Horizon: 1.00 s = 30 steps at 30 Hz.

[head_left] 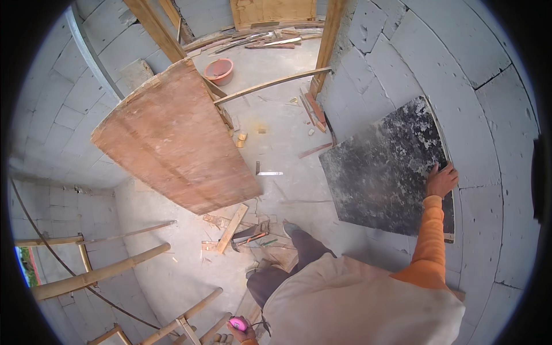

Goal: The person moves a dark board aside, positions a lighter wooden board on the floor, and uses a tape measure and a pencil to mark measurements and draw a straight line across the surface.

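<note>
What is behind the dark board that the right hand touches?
Behind the dark board stands a wall of grey blocks; it shows above and beside the board. The right hand rests on the board's edge. The wall directly behind the board is covered and cannot be seen.

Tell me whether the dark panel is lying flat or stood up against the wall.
Stood up: the dark panel leans flat against the grey block wall, with the right hand pressed on it.

Slab [385, 172]: black, mottled with grey-white speckles and dusty patches, set against a pale grey block wall [489, 115]. Board [172, 141]: reddish-brown, faintly streaked; basin [219, 70]: salmon pink; floor [276, 144]: light grey. Sleeve [430, 241] is orange, the small object [238, 324] in the left hand [244, 332] bright pink.
</note>
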Available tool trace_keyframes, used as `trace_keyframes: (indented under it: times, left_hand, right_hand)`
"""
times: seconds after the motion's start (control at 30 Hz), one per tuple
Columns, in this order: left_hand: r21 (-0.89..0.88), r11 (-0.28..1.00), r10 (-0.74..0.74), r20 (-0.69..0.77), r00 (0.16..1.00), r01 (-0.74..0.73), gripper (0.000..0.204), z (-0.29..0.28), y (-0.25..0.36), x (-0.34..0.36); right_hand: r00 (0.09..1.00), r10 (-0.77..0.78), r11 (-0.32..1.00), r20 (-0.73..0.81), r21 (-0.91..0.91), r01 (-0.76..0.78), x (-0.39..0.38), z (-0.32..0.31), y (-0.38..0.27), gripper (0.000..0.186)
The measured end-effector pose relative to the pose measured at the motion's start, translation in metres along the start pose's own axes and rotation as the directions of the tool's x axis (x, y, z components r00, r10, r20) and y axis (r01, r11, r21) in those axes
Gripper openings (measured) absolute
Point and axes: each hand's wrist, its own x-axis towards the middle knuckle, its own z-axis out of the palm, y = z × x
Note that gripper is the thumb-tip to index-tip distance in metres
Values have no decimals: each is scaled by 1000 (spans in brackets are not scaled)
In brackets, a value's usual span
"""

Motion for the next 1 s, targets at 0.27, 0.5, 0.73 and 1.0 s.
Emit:
trace_keyframes:
  times: [0.27, 0.5, 0.73, 1.0]
  left_hand:
    - [-138, 989, 34, -146, 989, -54, 51, -19, -27, -42]
    - [-209, 965, 124, -179, 976, -161, 49, -3, -25, -44]
    - [-279, 944, 98, -266, 959, -174, 43, -8, -59, -79]
    - [-268, 960, -32, -380, 925, -77, 50, -68, -101, -121]
  right_hand:
    - [931, -111, 993, 348, 82, 88, 31, -74, -10, 50]
    - [541, -600, 753, 589, 645, 133, 48, -82, -26, 40]
    - [291, -695, 647, 658, 748, -146, 33, -127, -70, 35]
    - [197, -856, 514, 478, 829, 220, -9, -191, -104, 30]
